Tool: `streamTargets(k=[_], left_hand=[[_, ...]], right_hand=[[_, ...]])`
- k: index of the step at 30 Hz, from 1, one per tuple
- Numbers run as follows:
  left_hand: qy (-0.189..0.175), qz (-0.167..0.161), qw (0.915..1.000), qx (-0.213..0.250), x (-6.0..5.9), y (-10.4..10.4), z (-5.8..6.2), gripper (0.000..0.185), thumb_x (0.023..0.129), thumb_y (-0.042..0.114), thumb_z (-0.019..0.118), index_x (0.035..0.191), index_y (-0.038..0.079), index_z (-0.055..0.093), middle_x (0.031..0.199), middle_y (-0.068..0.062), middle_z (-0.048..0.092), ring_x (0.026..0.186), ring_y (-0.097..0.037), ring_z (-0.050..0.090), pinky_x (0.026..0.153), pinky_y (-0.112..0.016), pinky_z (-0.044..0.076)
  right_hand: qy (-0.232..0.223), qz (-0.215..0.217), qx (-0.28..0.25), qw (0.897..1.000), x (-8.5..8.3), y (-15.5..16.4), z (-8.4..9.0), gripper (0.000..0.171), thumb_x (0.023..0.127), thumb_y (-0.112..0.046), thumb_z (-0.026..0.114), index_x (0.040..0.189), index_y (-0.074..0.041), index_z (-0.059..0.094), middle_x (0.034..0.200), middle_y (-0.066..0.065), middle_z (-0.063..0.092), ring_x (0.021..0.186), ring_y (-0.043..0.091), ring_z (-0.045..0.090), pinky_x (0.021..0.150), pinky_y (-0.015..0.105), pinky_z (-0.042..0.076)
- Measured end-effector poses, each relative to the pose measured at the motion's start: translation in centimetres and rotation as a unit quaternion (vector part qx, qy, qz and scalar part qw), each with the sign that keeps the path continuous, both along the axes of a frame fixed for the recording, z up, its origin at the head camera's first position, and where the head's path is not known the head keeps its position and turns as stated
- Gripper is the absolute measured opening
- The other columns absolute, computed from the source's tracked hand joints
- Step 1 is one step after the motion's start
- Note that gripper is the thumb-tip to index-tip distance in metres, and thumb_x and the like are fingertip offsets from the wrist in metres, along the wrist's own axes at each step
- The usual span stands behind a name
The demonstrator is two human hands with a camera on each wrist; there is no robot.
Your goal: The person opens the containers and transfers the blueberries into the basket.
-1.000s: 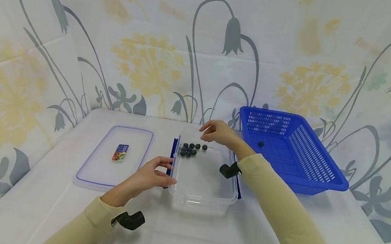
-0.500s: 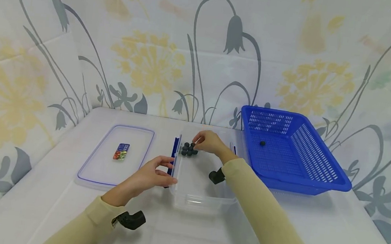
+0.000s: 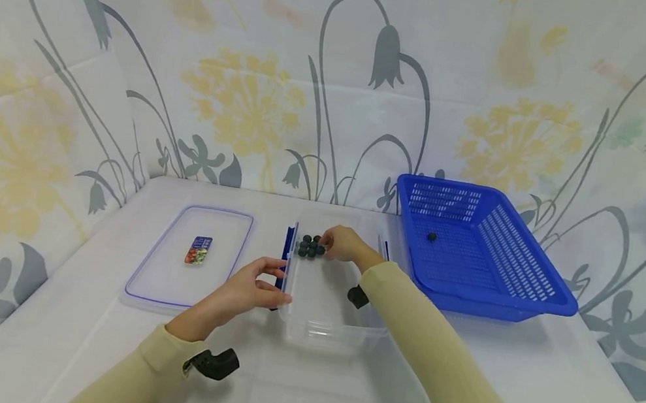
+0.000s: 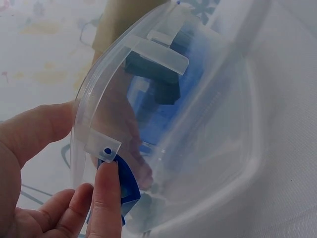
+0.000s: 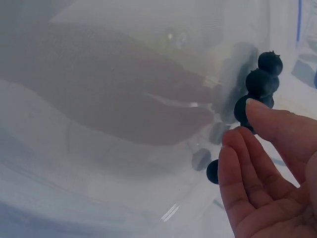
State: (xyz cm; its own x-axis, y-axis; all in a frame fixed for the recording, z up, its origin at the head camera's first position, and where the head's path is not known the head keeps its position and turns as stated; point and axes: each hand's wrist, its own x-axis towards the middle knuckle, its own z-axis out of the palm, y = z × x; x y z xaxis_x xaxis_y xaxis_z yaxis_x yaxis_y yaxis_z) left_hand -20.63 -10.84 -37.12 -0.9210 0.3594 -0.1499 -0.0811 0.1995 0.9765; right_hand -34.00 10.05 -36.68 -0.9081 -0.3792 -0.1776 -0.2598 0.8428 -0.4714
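Since the earlier frame, the right hand (image 3: 344,243) has dropped from above the far rim into the clear container (image 3: 326,307), its fingertips (image 5: 260,110) now meeting the blueberries (image 3: 310,246) clustered in the far left corner; whether it pinches one cannot be told. Left hand (image 3: 245,292) holds the container's near left wall, thumb and fingers around the blue clasp (image 4: 126,181). Left of that hand lies the lid (image 3: 190,256); right of the right hand sits a blue basket (image 3: 504,273) on the surface (image 3: 517,379).
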Motion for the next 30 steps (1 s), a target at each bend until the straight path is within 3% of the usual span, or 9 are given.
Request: streamTargets(k=[15, 22, 30], left_hand=[[-0.004, 0.005, 1.0000, -0.004, 0.0, 0.1, 0.0, 0.068, 0.080, 0.012, 0.074, 0.137, 0.002, 0.038, 0.124, -0.014, 0.044, 0.093, -0.020, 0.058, 0.080, -0.034, 0.053], [0.002, 0.009, 0.9999, -0.005, 0.1, 0.2, -0.2, 0.067, 0.080, 0.011, 0.074, 0.136, 0.002, 0.039, 0.122, -0.014, 0.044, 0.092, -0.019, 0.058, 0.078, -0.034, 0.053], [-0.004, 0.018, 0.9998, -0.006, 0.0, 0.2, -0.1, 0.066, 0.080, 0.010, 0.074, 0.136, 0.003, 0.040, 0.122, -0.014, 0.045, 0.091, -0.020, 0.057, 0.078, -0.034, 0.053]], right_hand=[[-0.004, 0.020, 0.035, 0.999, 0.2, -0.2, -0.1, 0.018, 0.073, -0.001, 0.075, 0.088, -0.007, 0.067, 0.083, 0.003, 0.059, 0.076, 0.017, 0.053, 0.065, 0.025, 0.045], [-0.019, 0.007, -0.039, 0.999, -0.1, 0.4, 1.1, 0.019, 0.075, -0.004, 0.074, 0.092, -0.001, 0.067, 0.079, 0.005, 0.063, 0.066, 0.014, 0.057, 0.060, 0.023, 0.048], [-0.015, 0.009, -0.094, 0.995, -0.2, 1.5, 4.3, 0.021, 0.079, -0.005, 0.071, 0.098, 0.001, 0.065, 0.084, 0.009, 0.064, 0.073, 0.021, 0.060, 0.073, 0.035, 0.052]])
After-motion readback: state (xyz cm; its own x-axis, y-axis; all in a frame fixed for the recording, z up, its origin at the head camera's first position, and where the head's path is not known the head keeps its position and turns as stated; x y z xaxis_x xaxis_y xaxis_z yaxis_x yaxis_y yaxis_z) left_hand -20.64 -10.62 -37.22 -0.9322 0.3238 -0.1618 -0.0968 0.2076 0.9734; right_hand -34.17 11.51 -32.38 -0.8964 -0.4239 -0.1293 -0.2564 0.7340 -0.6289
